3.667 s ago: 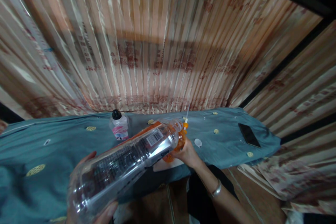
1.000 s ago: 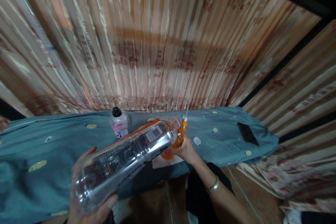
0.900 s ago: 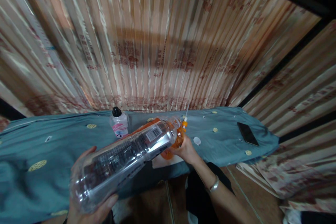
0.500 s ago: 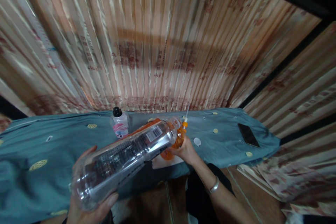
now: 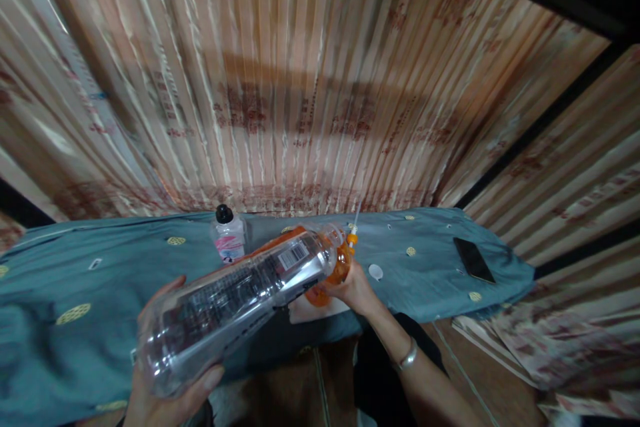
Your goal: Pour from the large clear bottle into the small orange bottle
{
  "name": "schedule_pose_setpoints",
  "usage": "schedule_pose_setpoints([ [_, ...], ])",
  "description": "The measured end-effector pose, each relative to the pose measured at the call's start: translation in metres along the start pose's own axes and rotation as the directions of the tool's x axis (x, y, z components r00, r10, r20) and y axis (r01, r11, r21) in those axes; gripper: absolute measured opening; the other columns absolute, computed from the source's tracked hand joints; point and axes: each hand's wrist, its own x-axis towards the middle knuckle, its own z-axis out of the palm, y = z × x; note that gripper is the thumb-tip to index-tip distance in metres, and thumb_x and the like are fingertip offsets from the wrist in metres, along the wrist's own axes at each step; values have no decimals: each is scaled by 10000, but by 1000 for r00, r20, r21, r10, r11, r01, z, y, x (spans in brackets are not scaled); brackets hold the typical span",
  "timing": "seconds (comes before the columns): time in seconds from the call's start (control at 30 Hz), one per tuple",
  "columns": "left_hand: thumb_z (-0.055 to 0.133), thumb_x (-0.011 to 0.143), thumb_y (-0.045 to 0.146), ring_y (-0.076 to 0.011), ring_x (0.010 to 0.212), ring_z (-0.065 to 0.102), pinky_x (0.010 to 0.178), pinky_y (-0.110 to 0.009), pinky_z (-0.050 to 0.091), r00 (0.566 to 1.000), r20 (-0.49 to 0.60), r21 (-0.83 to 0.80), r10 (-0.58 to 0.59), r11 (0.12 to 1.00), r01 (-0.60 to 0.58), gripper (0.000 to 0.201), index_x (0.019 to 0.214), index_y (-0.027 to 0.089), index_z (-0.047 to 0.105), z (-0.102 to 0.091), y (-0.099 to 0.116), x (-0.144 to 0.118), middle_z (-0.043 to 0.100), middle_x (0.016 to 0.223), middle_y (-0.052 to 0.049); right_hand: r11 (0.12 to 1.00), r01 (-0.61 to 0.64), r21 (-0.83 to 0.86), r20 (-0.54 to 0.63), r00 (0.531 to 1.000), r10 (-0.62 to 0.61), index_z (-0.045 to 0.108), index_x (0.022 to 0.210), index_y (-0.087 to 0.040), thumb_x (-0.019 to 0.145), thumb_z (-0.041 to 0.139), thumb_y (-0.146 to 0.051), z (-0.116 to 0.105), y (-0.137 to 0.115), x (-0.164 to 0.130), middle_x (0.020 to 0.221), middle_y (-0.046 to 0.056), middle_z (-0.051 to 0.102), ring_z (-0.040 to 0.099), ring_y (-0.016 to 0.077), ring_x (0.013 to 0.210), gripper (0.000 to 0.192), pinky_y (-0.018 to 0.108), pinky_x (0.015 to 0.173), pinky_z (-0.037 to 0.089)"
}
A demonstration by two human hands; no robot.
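A large clear plastic bottle (image 5: 240, 307) with a barcode label lies tilted across the middle, its open neck up and to the right. My left hand (image 5: 173, 393) is closed around its base end. My right hand (image 5: 353, 290) grips an orange see-through bottle (image 5: 341, 263), whose upper part is partly behind the clear bottle's neck. A white tube with an orange collar (image 5: 353, 239) rises beside the two necks. Whether the necks touch, I cannot tell. Beneath the orange bottle is a pale flat sheet (image 5: 305, 312).
A small clear bottle with a black cap and pink label (image 5: 230, 237) stands at the back left on the teal cloth (image 5: 120, 280). A white round disc (image 5: 375, 271) and a dark phone (image 5: 473, 259) lie to the right. Pleated curtains (image 5: 300, 80) hang close behind.
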Motion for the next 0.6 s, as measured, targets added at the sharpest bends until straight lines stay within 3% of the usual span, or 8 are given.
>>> schedule_pose_setpoints([
  [0.23,779,484,543,-435,1200,531,1010,-677,414,993,38,-75,-114,990,117,864,1259,274,507,-5,1,2,543,1320,-138,1000,-7,10,12,1000,7,587,1021,-203,572,813,-292,0,1,0,1109,88,720,691,276,1013,510,417,926,549],
  [0.43,768,549,537,-389,1264,499,1067,-603,387,999,34,-54,-27,998,29,802,1258,262,514,-3,-1,2,512,1373,-137,1000,-2,6,1,1000,2,587,1018,-201,565,819,-299,0,0,0,1135,96,714,683,275,1034,519,418,935,542],
  [0.6,756,525,589,-424,1185,549,983,-674,428,1000,-3,-36,17,999,-18,833,1256,263,527,-1,-7,1,556,1303,-158,1000,-18,22,22,1000,18,599,999,-193,564,820,-324,0,-2,0,1106,92,723,683,278,1029,506,414,911,554],
])
